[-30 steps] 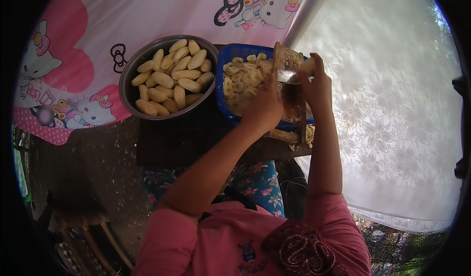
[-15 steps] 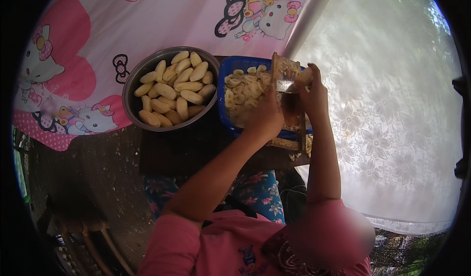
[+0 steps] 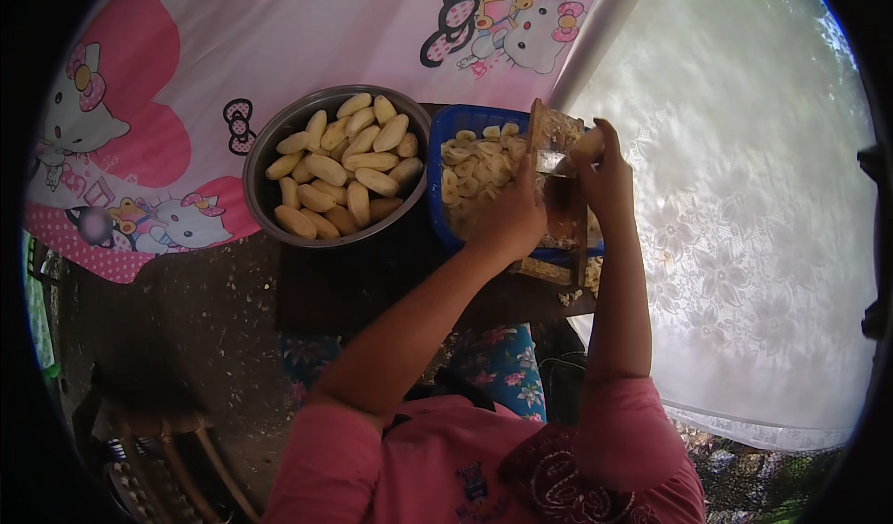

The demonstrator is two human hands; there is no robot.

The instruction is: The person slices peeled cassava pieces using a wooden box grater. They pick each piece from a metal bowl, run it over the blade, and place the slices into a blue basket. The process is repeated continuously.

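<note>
A wooden slicer (image 3: 558, 128) with a metal blade (image 3: 550, 162) leans over a blue basket (image 3: 435, 198). My left hand (image 3: 514, 215) is closed on the slicer's left side, its thumb up near the blade and its other fingers mostly hidden. My right hand (image 3: 606, 172) grips a peeled banana (image 3: 588, 144) against the slicer's face, just right of the blade. Round banana slices (image 3: 474, 175) fill much of the basket to the left of the slicer.
Left of the basket stands a round metal pot (image 3: 256, 194) heaped with whole peeled bananas (image 3: 353, 156). Both rest on a dark low table (image 3: 372, 291). Crumbs of banana (image 3: 570, 297) lie by the slicer's lower end. A pink printed curtain (image 3: 307, 21) and a white lace curtain (image 3: 726, 245) hang around.
The whole scene sits slightly farther right in the picture. Both hands keep their hold, and the banana stays beside the blade with little visible shift along the slicer.
</note>
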